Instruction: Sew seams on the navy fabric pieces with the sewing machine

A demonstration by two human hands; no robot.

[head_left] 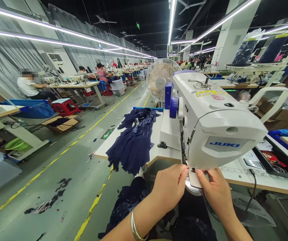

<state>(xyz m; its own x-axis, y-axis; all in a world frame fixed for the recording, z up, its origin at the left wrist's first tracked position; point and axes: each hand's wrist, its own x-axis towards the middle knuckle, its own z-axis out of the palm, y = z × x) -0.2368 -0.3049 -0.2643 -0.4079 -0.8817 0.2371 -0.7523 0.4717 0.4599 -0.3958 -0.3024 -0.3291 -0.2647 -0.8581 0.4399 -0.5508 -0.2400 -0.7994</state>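
A white sewing machine (pixel 216 117) marked JUKI stands in front of me on a white table. My left hand (pixel 170 183) is closed, its fingertips pinched together at the left of the needle area. My right hand (pixel 214 188) curls in from the right, thumb at the edge of the sewing bed (pixel 194 179) and fingers bent behind it. A small dark bit shows between the two hands under the machine head; what it is and what the fingers grip is too small to tell. To the left, a pile of navy fabric pieces (pixel 134 144) hangs over the table edge.
More navy fabric (pixel 130 204) lies below the table, by my left forearm. A fan (pixel 160 80) stands behind the machine. At the right are a black tray (pixel 282 159) and a cable (pixel 254 189). Thread cones (pixel 273 48) stand higher up. People sit at machines along the left.
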